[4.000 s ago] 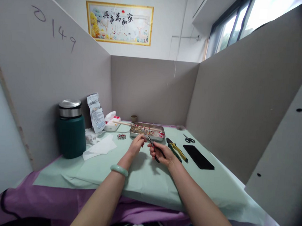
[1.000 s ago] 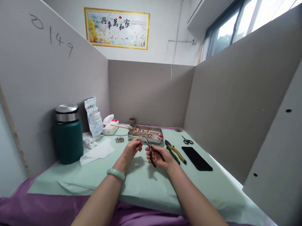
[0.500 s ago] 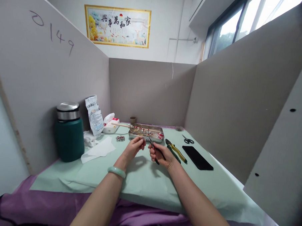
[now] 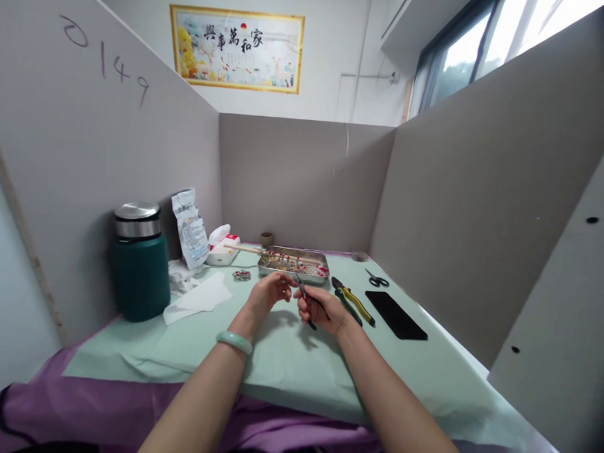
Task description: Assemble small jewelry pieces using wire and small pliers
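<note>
Right hand [image 4: 324, 312] closed around small pliers [image 4: 304, 295], tips just beside pinched-shut left hand [image 4: 266, 294].

- Closed the gap that stood a second ago between the left hand [image 4: 267, 294] and the right hand [image 4: 323, 310]; now almost meeting at the fingers.
- Brought the left fingertips [image 4: 289, 291] right up beside the nose of the small black pliers [image 4: 307, 302], clear of it a second ago and nearer half a second ago.
- Carried both hands a little farther from the metal tray [image 4: 326, 266] than four seconds ago, when the left fingers lay just at its front edge.
- Tipped the view slightly since a second ago, so that tray and hands sit a touch higher in the picture.
</note>
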{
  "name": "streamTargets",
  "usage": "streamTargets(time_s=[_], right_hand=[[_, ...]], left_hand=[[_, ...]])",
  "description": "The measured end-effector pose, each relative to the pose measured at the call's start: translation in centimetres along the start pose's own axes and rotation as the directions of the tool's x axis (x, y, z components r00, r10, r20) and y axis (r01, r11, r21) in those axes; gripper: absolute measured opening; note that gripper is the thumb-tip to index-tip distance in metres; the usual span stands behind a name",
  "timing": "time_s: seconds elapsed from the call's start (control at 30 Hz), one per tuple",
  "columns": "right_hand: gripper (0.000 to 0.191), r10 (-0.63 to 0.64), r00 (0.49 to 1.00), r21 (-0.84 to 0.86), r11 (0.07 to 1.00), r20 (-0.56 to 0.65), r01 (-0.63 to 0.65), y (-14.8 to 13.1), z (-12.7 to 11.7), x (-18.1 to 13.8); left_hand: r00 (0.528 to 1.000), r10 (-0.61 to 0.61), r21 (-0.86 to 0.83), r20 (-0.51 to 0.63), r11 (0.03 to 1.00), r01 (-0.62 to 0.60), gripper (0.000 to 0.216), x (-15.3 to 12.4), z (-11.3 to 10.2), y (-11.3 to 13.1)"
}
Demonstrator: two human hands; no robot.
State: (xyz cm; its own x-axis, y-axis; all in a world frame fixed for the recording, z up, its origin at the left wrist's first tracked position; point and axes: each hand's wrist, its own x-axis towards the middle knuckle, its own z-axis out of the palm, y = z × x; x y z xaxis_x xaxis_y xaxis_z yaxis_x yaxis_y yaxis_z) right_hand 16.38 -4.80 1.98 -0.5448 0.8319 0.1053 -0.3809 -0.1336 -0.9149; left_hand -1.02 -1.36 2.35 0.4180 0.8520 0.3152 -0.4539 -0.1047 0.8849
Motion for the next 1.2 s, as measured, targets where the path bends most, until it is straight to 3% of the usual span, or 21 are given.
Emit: streamTargets(time_s=[0.13, 0.37, 0.77, 1.07, 1.2], right_hand=[[0.023, 0.058, 0.998, -0.01, 0.998, 0.024, -0.057, 0.0, -0.2, -0.1], [0.023, 0.104, 0.994, -0.012, 0.995, 0.027, -0.104, 0.0, -0.4, -0.1], [0.024, 0.158, 0.986, 0.041, 0.986, 0.061, -0.161, 0.3, -1.1, 0.2], [0.026, 0.191, 0.98, 0.039, 0.98, 0.062, -0.194, 0.3, -1.2, 0.2], [0.027, 0.187, 0.981, 0.027, 0.982, 0.056, -0.189, 0.2, -1.1, 0.2]], left_hand=[[0.999, -0.03, 0.038, -0.032, 0.999, 0.031, 0.028, -0.1, -0.4, -0.3], [0.99, -0.139, 0.13, 0.011, 0.982, 0.137, 0.025, -0.2, -0.6, -0.4], [0.994, -0.09, 0.187, -0.069, 0.977, 0.102, 0.033, -0.1, -1.1, -0.8], [0.991, -0.122, 0.058, -0.046, 0.991, 0.124, 0.03, 0.0, -1.1, -0.7], [0.993, -0.107, 0.099, -0.043, 0.989, 0.111, 0.032, -0.1, -0.8, -0.5]])
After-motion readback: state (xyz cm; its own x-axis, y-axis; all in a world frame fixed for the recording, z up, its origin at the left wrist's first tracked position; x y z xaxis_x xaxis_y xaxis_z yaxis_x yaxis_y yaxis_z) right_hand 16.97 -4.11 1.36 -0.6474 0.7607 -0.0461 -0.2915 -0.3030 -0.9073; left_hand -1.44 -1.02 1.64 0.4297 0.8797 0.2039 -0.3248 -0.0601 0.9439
